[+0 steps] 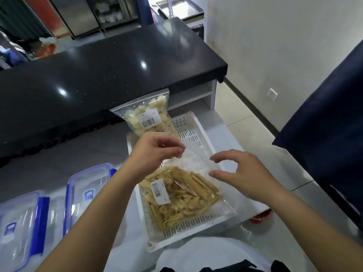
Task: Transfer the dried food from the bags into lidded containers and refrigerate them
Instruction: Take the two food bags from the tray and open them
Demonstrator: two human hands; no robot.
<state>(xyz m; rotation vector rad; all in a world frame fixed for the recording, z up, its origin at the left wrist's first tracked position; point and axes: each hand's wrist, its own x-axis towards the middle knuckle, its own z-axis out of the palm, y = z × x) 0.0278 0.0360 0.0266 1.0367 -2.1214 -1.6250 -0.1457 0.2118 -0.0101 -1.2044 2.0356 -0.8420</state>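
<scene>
Pinching the clear top edge of the yellow-strip bag is the left hand, fingers closed on the plastic; right hand open, curled just above the bag. Bag lies in white slotted tray on grey bench; 2nd bag of pale chunks at tray's far end; 2 blue-clipped lidded containers left

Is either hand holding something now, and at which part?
The left hand pinches the clear top edge of the bag of dried strips. The right hand is open beside that edge and holds nothing.
</scene>
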